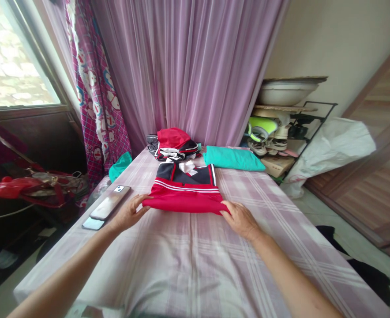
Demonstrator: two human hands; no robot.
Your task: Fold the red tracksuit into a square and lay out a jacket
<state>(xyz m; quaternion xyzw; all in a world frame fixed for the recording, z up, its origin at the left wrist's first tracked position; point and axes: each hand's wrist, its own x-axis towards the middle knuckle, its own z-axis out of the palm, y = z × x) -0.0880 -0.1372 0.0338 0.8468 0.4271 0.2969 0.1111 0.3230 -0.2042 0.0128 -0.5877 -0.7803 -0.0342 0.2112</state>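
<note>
A red and dark navy jacket (185, 187) with white stripes lies partly folded on the checked cloth in front of me. My left hand (132, 213) pinches the left end of its near red edge. At the right end of that same edge, my right hand (241, 218) grips the fabric between thumb and fingers. The red part is stretched between both hands and folded over toward the dark part. A small white piece of cloth or collar (186, 166) shows at the jacket's far end.
Behind the jacket sits a pile of red, black and white clothes (177, 141), beside a folded teal cloth (234, 158). Two phones (110, 203) lie at the left edge of the cloth-covered surface (188, 274). A shoe rack (281, 141) and white sack (337, 145) stand at right.
</note>
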